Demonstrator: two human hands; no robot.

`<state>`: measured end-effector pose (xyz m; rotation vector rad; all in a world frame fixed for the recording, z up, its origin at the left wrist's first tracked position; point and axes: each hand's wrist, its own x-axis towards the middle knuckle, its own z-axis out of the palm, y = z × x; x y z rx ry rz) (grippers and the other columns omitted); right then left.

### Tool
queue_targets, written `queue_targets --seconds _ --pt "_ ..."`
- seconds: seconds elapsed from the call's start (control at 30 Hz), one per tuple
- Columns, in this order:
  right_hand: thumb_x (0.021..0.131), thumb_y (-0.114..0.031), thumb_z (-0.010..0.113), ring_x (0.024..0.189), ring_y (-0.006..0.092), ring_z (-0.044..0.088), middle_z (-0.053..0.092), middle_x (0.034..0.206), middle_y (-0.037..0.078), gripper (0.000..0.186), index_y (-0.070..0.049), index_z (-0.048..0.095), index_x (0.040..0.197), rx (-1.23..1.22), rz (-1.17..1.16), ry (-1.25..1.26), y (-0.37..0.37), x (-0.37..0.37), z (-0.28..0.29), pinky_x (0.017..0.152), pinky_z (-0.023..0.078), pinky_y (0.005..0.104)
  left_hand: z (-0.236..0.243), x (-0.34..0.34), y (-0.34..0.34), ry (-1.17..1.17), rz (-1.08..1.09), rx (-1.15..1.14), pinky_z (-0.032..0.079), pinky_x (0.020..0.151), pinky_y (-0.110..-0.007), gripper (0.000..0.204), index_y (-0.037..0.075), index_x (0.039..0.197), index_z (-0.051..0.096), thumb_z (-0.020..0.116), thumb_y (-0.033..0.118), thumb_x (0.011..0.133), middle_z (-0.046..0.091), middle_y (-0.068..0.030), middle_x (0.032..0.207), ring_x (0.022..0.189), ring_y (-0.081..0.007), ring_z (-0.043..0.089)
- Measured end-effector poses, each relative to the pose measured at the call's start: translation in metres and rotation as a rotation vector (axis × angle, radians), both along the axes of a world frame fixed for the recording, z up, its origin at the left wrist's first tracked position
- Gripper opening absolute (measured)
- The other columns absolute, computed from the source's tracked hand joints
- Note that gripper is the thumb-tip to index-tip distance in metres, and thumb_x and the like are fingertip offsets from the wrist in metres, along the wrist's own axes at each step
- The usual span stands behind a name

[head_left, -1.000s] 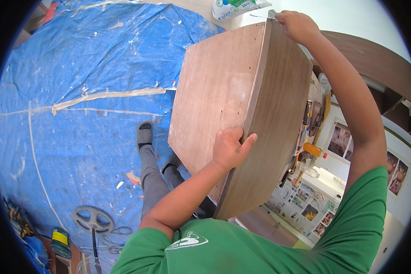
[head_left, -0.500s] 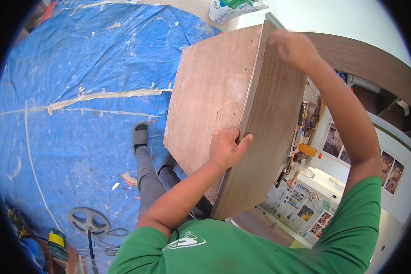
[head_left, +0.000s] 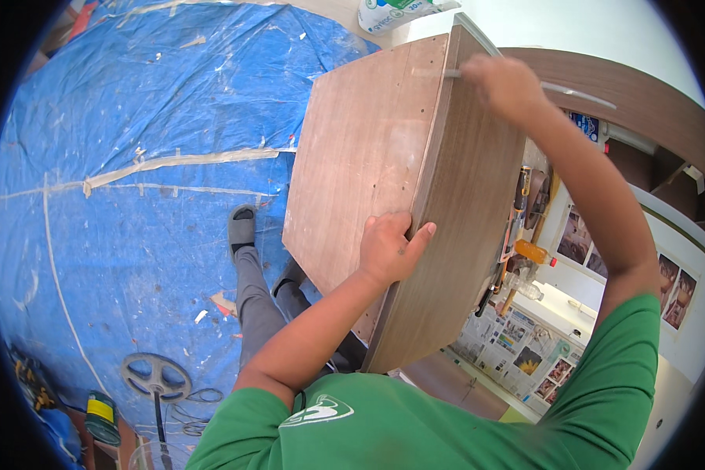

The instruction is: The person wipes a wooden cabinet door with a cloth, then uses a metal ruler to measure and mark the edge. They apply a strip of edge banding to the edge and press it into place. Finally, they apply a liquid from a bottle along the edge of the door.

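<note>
My left hand (head_left: 392, 247) grips the long edge of a wooden cabinet piece (head_left: 337, 188), its fingers curled over the pale face with small screw holes, thumb by the darker side panel (head_left: 466, 227). My right hand (head_left: 505, 86) is raised at the upper part of the piece, fingers closed and blurred by motion around what looks like a thin pale strip (head_left: 439, 73), too smeared to make out.
A blue tarpaulin (head_left: 117, 251) with tape covers the floor around my feet. A wheel on a pole (head_left: 155, 376) and a green container (head_left: 102, 423) lie lower left. Tools and bottles (head_left: 529, 254) lie right of the cabinet. A white sack (head_left: 392, 14) lies beyond it.
My right hand has come down from the cabinet's top corner toward me since a second ago, with a slight shift back up from half a second ago. My left hand keeps its grip.
</note>
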<state>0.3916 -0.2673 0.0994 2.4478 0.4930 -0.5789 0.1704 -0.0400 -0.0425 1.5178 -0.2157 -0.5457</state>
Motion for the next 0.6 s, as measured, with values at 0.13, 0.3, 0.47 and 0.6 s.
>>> queue_targets --seconds 0.13,0.3,0.47,0.6 --pt "0.081 -0.007 0.067 0.094 0.0337 0.069 0.069 0.100 0.009 0.025 -0.010 0.068 0.106 0.116 0.034 0.328 0.055 -0.081 0.018 0.080 0.057 0.0447 -0.004 -0.004 -0.004 -0.040 0.054 0.013 0.039 0.065 -0.049 0.058 0.003 0.063 0.048 0.072 0.046 0.093 0.052 -0.0197 0.062 0.063 -0.0409 0.055" --pt "0.093 -0.015 0.061 0.093 0.0351 0.070 0.070 0.104 0.013 0.017 -0.009 0.067 0.108 0.503 -0.156 -0.010 0.031 -0.044 0.022 0.082 0.057 0.0472 -0.001 0.001 0.000 -0.015 0.028 0.004 0.039 0.063 -0.050 0.058 0.003 0.063 0.047 0.073 0.045 0.093 0.052 -0.0207 0.062 0.062 -0.0420 0.055" --pt "0.099 -0.011 0.056 0.096 0.0385 0.067 0.067 0.104 0.014 0.011 -0.008 0.061 0.108 0.428 -0.173 -0.311 -0.049 0.035 -0.010 0.085 0.055 0.0494 -0.001 -0.001 -0.002 -0.015 0.010 0.001 0.038 0.063 -0.050 0.060 0.002 0.063 0.045 0.072 0.046 0.093 0.049 -0.0208 0.060 0.062 -0.0414 0.053" --pt "0.097 -0.006 0.056 0.096 0.0394 0.065 0.066 0.102 0.015 0.013 -0.007 0.059 0.110 0.426 -0.173 -0.366 -0.072 0.054 -0.040 0.084 0.053 0.0486 -0.001 0.000 -0.003 0.015 -0.013 -0.014 0.035 0.058 -0.047 0.059 0.003 0.062 0.043 0.073 0.043 0.093 0.045 -0.0184 0.057 0.055 -0.0373 0.047"
